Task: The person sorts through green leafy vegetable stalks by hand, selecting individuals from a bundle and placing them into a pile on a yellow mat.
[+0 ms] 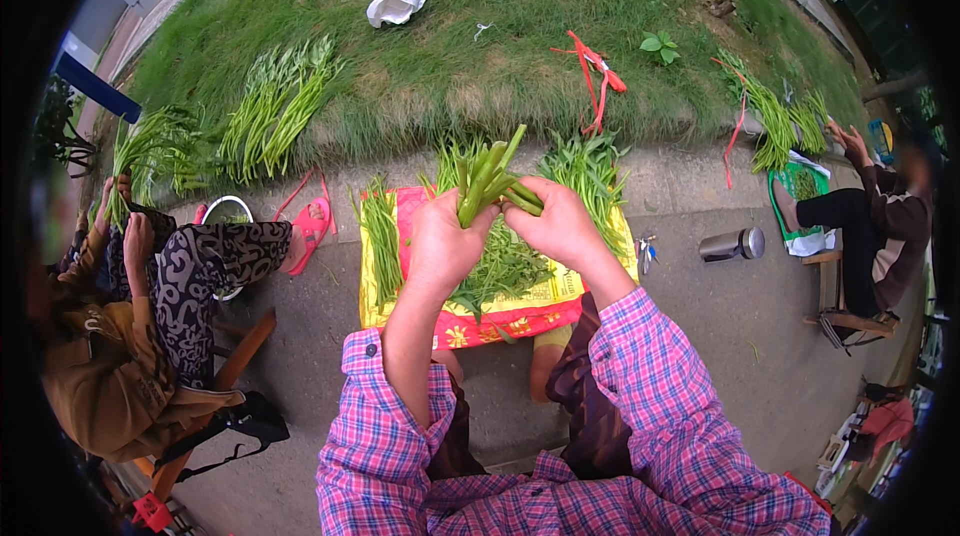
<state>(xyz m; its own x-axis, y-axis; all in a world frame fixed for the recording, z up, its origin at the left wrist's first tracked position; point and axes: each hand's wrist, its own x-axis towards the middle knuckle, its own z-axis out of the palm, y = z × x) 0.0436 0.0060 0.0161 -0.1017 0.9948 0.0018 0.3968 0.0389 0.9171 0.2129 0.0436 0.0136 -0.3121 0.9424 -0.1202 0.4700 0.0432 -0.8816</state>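
Thick green stems of a leafy vegetable (484, 180), perhaps water spinach, are gripped in my left hand (442, 236), with their ends pointing up and away from me. My right hand (559, 225) pinches a few stem ends at the right side of the same bunch. Below both hands a yellow and red printed sack (379, 315) lies on the pavement. On it are a loose heap of cut leaves and thin stems (506, 266), a row of long stems (382, 243) at the left, and a leafy bunch (589, 176) at the back right.
A person (97, 356) at the left holds a leafy bunch (154, 138) near a white basin (229, 211). Another person (885, 236) sits at the right by a green sack (784, 217). A steel flask (731, 244) and keys (646, 251) lie on the pavement. More stems (277, 116) rest on the grass.
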